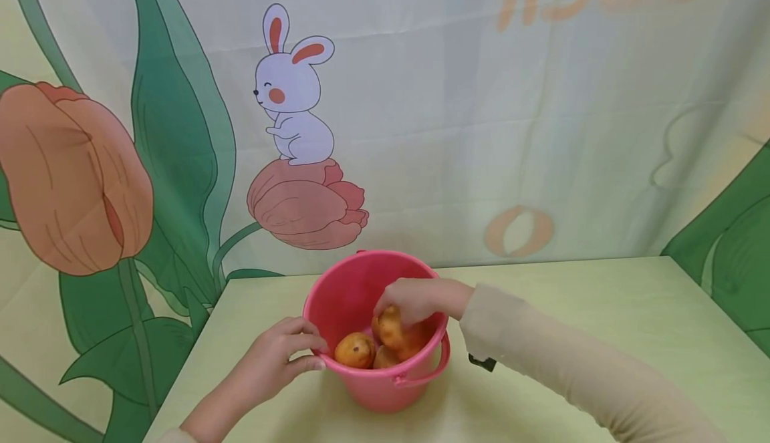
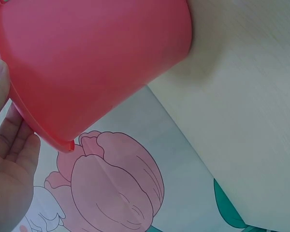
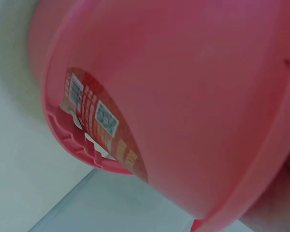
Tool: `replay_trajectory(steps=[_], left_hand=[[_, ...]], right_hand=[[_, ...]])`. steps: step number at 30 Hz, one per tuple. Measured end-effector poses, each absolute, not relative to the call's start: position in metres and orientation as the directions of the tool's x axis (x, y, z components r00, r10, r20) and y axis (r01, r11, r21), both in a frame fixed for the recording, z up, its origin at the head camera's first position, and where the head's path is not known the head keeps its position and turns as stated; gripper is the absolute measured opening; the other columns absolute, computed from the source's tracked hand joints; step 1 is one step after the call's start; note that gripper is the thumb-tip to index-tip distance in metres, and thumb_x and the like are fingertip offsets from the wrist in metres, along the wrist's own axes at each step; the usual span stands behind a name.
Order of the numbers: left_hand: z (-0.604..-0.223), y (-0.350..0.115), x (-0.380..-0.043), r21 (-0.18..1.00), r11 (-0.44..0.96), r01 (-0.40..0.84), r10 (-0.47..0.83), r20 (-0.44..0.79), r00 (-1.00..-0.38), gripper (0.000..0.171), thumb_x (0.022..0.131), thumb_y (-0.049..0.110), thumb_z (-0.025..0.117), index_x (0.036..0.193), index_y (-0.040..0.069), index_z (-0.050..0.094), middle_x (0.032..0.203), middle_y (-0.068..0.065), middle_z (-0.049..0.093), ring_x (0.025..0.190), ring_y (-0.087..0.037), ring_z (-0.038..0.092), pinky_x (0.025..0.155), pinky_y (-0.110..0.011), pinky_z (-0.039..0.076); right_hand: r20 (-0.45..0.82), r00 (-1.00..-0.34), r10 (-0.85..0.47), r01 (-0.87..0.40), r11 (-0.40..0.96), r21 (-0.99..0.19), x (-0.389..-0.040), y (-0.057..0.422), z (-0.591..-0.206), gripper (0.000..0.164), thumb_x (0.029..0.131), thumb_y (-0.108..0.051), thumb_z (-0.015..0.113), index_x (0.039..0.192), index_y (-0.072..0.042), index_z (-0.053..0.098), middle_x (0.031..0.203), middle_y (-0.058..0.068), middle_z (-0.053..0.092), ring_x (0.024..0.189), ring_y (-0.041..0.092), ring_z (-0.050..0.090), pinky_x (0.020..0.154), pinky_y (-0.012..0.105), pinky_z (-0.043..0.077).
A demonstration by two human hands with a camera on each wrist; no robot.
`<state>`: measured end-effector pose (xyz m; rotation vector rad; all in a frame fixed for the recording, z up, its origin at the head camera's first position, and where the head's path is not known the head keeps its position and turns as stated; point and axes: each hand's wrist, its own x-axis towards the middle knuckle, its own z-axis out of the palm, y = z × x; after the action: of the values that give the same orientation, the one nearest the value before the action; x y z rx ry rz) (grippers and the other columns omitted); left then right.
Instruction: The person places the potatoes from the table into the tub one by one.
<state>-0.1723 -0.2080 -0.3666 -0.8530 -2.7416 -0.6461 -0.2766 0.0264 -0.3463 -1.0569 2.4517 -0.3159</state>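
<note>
A pink bucket stands on the table, tilted slightly in the head view, with several orange-yellow fruits inside. At its left rim my left hand grips the edge, thumb on the outside and fingers over the lip; the left wrist view shows this left hand at the rim too. My right hand reaches over the right rim and holds an orange-yellow fruit with curled fingers. Another fruit, with a dark spot, lies left of it. In the right wrist view, the bucket wall hides most of that hand.
The bucket's handle hangs down on its right side. A label is stuck to the outer wall. Behind the pale table hangs a cloth backdrop printed with tulips and a rabbit.
</note>
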Motion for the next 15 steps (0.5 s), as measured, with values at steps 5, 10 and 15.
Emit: replay_trajectory(steps=[5, 10, 15], left_hand=[[-0.3669, -0.2080, -0.1726, 0.353, 0.737, 0.576, 0.487, 0.314, -0.815, 0.018, 0.066, 0.021, 0.074, 0.083, 0.023, 0.069, 0.087, 0.012, 0.056, 0.087, -0.008, 0.050, 0.068, -0.018, 0.050], [-0.3671, -0.2079, -0.1725, 0.361, 0.741, 0.566, 0.480, 0.304, -0.823, 0.018, 0.067, 0.021, 0.073, 0.083, 0.024, 0.069, 0.087, 0.013, 0.056, 0.087, -0.007, 0.050, 0.068, -0.018, 0.050], [-0.3670, -0.2081, -0.1724, 0.360, 0.743, 0.564, 0.479, 0.301, -0.824, 0.018, 0.067, 0.021, 0.073, 0.084, 0.025, 0.068, 0.087, 0.013, 0.055, 0.087, -0.008, 0.049, 0.068, -0.018, 0.050]], right_hand=[[-0.316, -0.632, -0.707, -0.587, 0.704, -0.401, -0.2741, 0.0250, -0.3488, 0.052, 0.065, -0.003, 0.074, 0.109, -0.028, 0.063, 0.103, -0.009, 0.060, 0.098, 0.011, 0.048, 0.063, 0.020, 0.051], [-0.314, -0.642, -0.699, -0.583, 0.712, -0.392, -0.2741, 0.0262, -0.3506, 0.051, 0.065, -0.001, 0.073, 0.109, -0.026, 0.063, 0.103, -0.008, 0.059, 0.097, 0.011, 0.048, 0.063, 0.021, 0.051], [-0.302, -0.632, -0.713, -0.604, 0.698, -0.385, -0.2746, 0.0269, -0.3513, 0.050, 0.065, 0.000, 0.072, 0.108, -0.025, 0.064, 0.101, -0.008, 0.059, 0.097, 0.011, 0.048, 0.064, 0.021, 0.051]])
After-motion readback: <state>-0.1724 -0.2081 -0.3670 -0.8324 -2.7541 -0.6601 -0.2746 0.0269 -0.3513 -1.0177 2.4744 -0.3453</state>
